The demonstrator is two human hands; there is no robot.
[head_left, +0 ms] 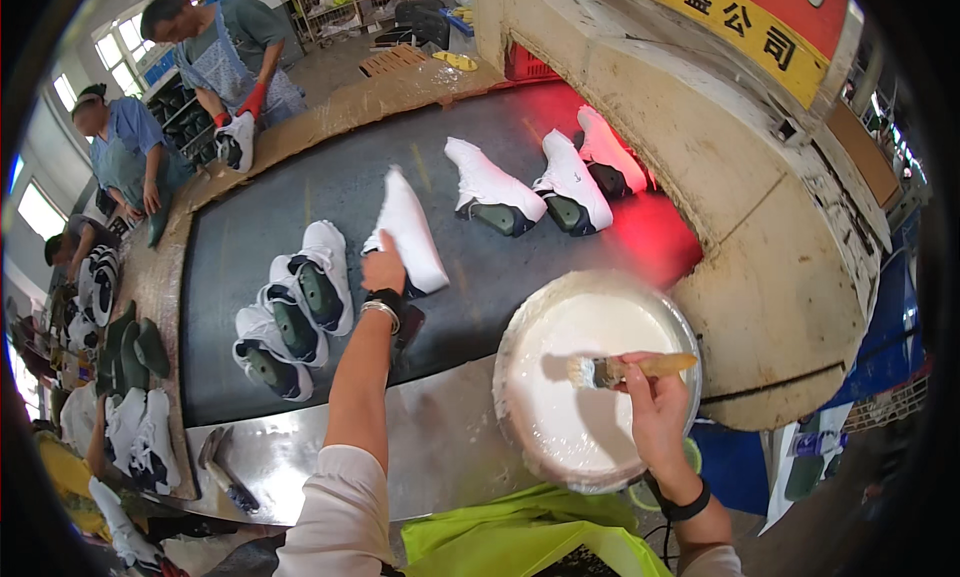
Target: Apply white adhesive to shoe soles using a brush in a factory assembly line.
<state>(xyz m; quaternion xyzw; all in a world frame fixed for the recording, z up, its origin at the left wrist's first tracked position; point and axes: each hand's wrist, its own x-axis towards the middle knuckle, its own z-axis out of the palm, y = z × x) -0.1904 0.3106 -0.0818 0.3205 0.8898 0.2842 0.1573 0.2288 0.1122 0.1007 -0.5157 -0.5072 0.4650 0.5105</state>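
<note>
My left hand (pixel 384 269) grips a white shoe upper (pixel 408 229) over the dark conveyor belt (pixel 300 192), its fingers partly hidden behind the shoe. In my right hand (pixel 655 409) is a paintbrush (pixel 645 367) with a wooden handle, its bristles coated white. The brush hangs above a wide round basin (pixel 507 402) of white liquid (pixel 600 442). Left of my left hand, several white shoe uppers on dark green lasts (pixel 292 327) lie on the belt. Farther right, a white upper (pixel 492 182) and others lie toward a red-lit opening.
A beige machine housing (pixel 740 227) borders the belt on the right. A hammer (pixel 226 469) lies on the metal ledge (pixel 450 432). Bright yellow-green sheeting (pixel 530 532) is below the basin. Across the belt, a person in red gloves (pixel 250 102) handles a shoe; other people work at the left.
</note>
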